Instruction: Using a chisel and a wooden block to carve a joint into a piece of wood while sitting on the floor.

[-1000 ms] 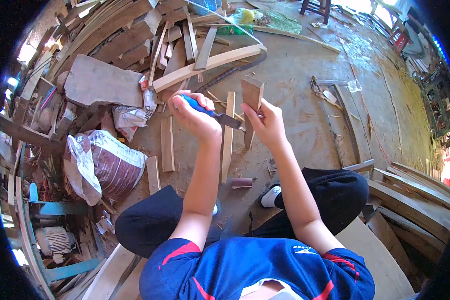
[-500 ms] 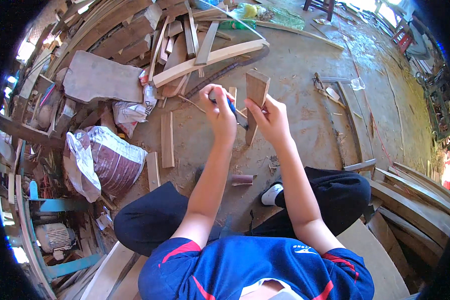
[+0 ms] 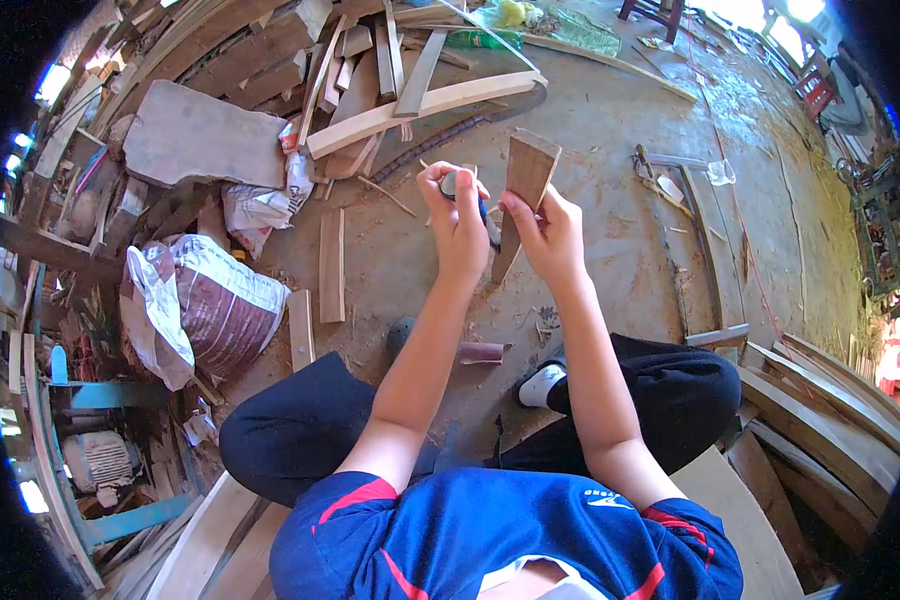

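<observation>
My right hand [image 3: 550, 232] grips the edge of a tapered brown wooden piece [image 3: 532, 165], held tilted over the floor. Its thumb lies along the near face. Just left of it, my left hand [image 3: 458, 230] is closed around a hand tool [image 3: 449, 185] with a rounded grey end and a dark blue part. Fingers cover most of this tool, so its kind cannot be made out. Its dark lower end is close to the wooden piece's left edge; whether they touch is unclear. A thin stick-like tip pokes out above the left hand.
A curved wooden piece [image 3: 430, 108] and stacked offcuts lie ahead. On the left are a flat slab [image 3: 205, 135], a white-and-brown sack [image 3: 225, 305] and a motor [image 3: 100, 462] by a blue frame. Long boards [image 3: 820, 415] are piled at the right. A short tube [image 3: 482, 352] lies between my legs.
Both hands have shifted slightly right in the picture along with the wooden piece and the tool. The grips look the same; the tool's dark lower part is now more hidden.
</observation>
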### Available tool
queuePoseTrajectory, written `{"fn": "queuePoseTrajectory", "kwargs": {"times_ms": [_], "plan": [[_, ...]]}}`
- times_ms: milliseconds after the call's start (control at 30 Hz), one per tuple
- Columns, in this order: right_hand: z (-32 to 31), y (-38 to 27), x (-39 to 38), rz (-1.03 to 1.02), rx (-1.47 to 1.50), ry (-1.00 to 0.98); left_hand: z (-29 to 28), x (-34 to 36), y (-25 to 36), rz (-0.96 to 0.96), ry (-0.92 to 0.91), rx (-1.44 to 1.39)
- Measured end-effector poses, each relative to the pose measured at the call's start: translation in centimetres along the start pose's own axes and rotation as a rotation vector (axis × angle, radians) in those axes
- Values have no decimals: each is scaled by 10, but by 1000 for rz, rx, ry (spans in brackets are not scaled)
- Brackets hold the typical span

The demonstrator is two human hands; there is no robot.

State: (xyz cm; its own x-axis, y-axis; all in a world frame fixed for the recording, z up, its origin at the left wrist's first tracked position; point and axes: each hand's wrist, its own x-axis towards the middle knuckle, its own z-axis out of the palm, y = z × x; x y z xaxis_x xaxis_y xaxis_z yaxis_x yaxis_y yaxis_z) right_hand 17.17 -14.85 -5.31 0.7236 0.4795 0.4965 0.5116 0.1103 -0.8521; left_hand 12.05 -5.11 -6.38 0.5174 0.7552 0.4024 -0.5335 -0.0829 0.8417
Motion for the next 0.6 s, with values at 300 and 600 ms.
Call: {"fn": "queuePoseTrajectory", "kwargs": {"times_ms": [300,600], "plan": [[11,-3,-2,-34,-64,11,7,-11,-1,159,45,293],[3,25,-5,2,98,31,24,-22,-5,90,-3,351]]}}
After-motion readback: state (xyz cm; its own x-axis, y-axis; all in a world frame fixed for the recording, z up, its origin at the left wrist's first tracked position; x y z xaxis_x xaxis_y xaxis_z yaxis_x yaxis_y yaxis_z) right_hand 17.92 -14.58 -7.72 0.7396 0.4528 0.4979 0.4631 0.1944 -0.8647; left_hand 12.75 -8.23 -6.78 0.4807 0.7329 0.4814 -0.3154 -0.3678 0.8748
